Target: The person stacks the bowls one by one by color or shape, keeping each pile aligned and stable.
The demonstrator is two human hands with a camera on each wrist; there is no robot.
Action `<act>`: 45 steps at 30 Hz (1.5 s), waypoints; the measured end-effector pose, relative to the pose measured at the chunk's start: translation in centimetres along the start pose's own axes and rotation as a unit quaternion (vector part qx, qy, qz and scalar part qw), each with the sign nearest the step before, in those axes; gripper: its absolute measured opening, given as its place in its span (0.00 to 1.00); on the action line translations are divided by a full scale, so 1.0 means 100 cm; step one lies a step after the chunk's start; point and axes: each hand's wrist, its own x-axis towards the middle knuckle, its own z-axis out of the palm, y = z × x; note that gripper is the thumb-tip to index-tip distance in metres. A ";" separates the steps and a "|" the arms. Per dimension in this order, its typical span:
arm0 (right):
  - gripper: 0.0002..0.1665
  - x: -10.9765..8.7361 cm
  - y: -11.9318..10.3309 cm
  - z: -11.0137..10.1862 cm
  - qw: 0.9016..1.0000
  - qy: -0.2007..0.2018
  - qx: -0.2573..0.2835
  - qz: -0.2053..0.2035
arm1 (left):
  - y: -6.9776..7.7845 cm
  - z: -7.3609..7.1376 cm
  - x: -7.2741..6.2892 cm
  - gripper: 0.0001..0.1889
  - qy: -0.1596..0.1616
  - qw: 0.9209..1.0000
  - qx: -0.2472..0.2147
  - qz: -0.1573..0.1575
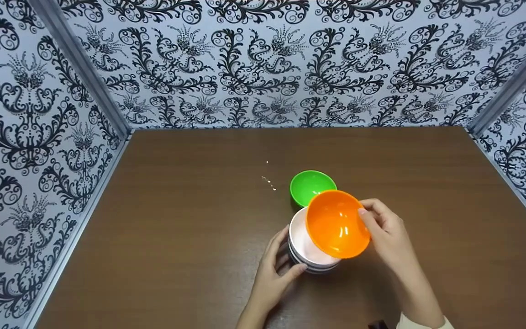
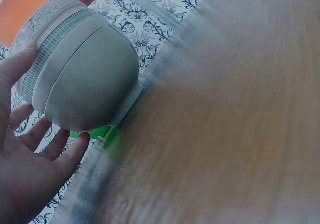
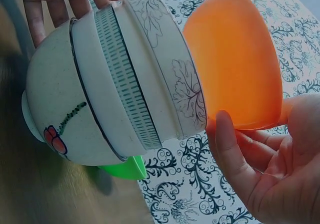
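A stack of white ceramic bowls [image 1: 300,237] stands on the wooden table, nested one in another. Its sides show a leaf pattern, green dashes and a red flower in the right wrist view. My left hand [image 1: 267,274] holds the stack at its left side, thumb and fingers spread about it. Between thumb and fingers my right hand [image 1: 391,235] pinches the rim of an orange bowl [image 1: 336,226]. That bowl is tilted above the right part of the stack and hides some of the top white bowl. Just behind the stack sits a small green bowl [image 1: 307,185].
Several tiny pale bits [image 1: 270,183] lie on the brown table [image 1: 190,205] left of the green bowl. Patterned panels [image 1: 263,68] enclose the back and both sides. A small dark object [image 1: 377,325] shows at the bottom edge by the right sleeve.
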 end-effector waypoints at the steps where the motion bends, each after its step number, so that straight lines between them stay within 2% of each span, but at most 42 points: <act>1: 0.12 0.000 0.000 0.001 1.000 0.001 -0.006 0.001 | 0.000 0.000 0.000 0.40 0.000 1.000 0.001 -0.002; 9: 0.13 0.001 -0.001 0.004 0.999 0.001 -0.039 0.009 | 0.002 -0.001 0.000 0.40 -0.001 1.000 0.000 -0.008; 19: 0.10 0.002 -0.005 0.008 0.996 0.016 -0.089 0.018 | 0.001 -0.001 0.000 0.40 -0.003 1.000 -0.004 -0.005; 28: 0.08 0.004 -0.002 0.012 0.992 0.035 -0.123 0.006 | 0.000 0.000 0.000 0.40 -0.004 1.000 -0.005 -0.003; 38: 0.09 0.005 -0.001 0.014 0.990 0.033 -0.138 0.009 | 0.000 0.000 0.000 0.40 -0.006 1.000 -0.007 -0.002; 45: 0.07 0.006 0.001 0.017 0.989 0.056 -0.139 0.001 | 0.001 -0.001 0.000 0.39 -0.005 1.000 -0.002 0.001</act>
